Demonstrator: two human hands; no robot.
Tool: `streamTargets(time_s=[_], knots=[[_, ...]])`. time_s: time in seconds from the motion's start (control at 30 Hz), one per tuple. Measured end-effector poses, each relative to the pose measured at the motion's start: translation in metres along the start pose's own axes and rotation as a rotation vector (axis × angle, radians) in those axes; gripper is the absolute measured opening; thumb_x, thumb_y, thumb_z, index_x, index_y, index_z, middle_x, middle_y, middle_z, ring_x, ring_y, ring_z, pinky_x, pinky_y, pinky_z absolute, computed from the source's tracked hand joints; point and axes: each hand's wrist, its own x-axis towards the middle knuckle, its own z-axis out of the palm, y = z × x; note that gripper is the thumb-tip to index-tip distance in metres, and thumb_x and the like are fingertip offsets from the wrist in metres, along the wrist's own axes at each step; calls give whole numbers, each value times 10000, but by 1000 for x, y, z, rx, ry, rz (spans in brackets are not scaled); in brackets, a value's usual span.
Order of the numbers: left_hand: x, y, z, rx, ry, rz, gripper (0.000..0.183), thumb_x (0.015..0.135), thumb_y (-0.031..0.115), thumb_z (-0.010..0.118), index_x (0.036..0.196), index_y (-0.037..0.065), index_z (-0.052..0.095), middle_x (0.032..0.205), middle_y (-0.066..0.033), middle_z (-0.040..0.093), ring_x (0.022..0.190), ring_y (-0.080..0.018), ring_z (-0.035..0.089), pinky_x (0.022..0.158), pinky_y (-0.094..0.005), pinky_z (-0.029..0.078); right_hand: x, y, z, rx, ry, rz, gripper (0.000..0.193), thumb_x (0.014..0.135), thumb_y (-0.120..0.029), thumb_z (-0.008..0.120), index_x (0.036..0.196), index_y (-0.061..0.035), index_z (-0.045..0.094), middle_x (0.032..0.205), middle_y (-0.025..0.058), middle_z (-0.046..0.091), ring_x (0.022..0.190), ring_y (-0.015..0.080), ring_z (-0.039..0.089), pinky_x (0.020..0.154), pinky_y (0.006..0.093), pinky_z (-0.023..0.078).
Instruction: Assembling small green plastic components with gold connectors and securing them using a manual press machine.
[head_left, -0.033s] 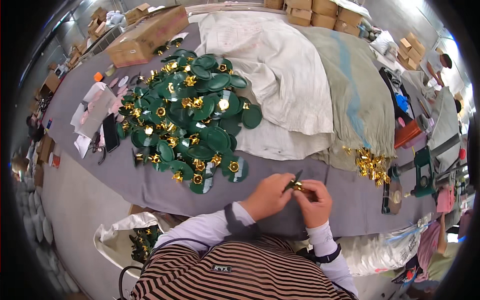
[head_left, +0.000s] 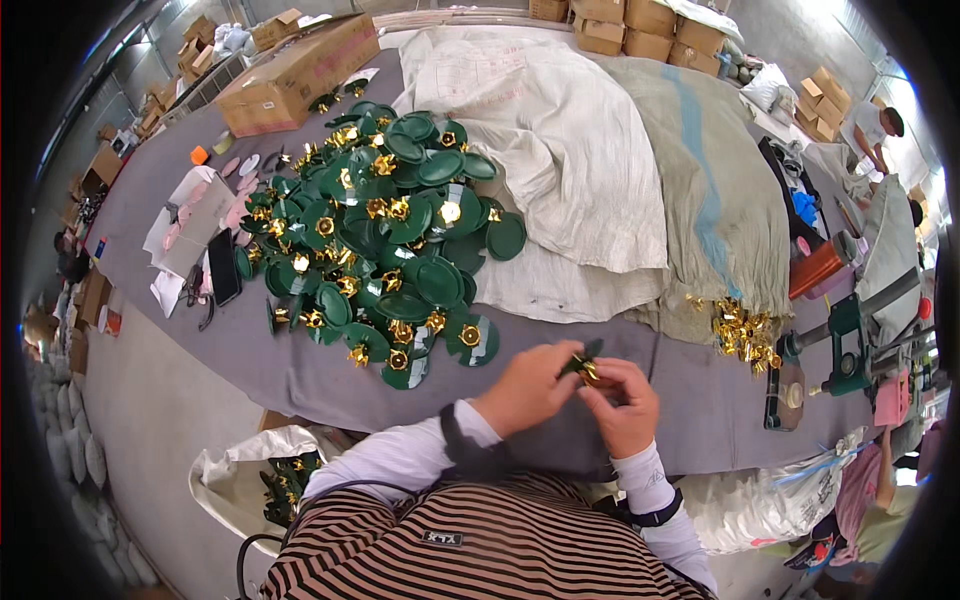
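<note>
While the pile of green discs (head_left: 438,280) lies unchanged, the left hand (head_left: 530,388) and right hand (head_left: 626,402) sit slightly farther left than before, together pinching 1 green-and-gold piece (head_left: 588,371) above the grey cloth (head_left: 700,425); more gold shows, though its exact tilt is hard to judge.

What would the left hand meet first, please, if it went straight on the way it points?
Past the green-gold piece between the hands, the left hand would probably meet the right hand first, though depth is unclear.

Pale floor (head_left: 165,400) shows beside a grey-covered table (head_left: 290,375), cartons (head_left: 650,16) stacked beyond.
</note>
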Motion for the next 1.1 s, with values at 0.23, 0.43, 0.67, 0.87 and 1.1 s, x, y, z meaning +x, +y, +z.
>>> streamTargets(time_s=[0.23, 0.43, 0.67, 0.87, 1.1], knots=[[69, 12, -173, 342, 502, -167, 401, 793, 100, 706, 1177, 38, 607, 996, -102, 648, 841, -188, 617, 721, -325, 505, -2, 4, -60, -281, 110, -112, 294, 774, -42, 779, 1057, -24, 698, 1056, 130, 691, 856, 207, 690, 738, 296, 564], [74, 3, -186, 430, 670, 193, 400, 916, 99, 606, 1294, -20, 551, 1289, -149, 602, 1191, -260, 555, 1022, -372, 399, -28, 48, -172, -571, 593, -10, 321, 784, -76, 767, 1091, -39, 683, 1052, 135, 686, 917, 257, 672, 813, 341, 540], [160, 77, 56, 93, -48, 404, 276, 886, 31, 602, 1160, 15, 627, 1139, -104, 670, 1060, -222, 618, 945, -335, 453, -35, 91, -313, -1047, 903, 232, 1001, 639, -357, 870, 1442, -28, 369, 1465, 265, 380, 1355, 421, 374, 1127, 461, 317], [237, 150, 237, -321, -561, 263, 521, 886, -9, 572, 1386, -4, 424, 1387, -138, 539, 1293, -225, 501, 1080, -352, 358, -31, 97, -347, -967, 707, 339, 1276, 525, -535, 883, 1512, -43, 240, 1465, 317, 335, 1359, 454, 349, 1141, 522, 275], [312, 178, 366, -625, -742, 90, 644, 825, -76, 554, 1432, -5, 351, 1362, -120, 528, 1210, -226, 540, 1044, -342, 399, -33, 93, -337, -824, 768, 331, 1191, 559, -412, 874, 1512, -75, 243, 1364, 262, 402, 1300, 450, 388, 1159, 543, 255]])
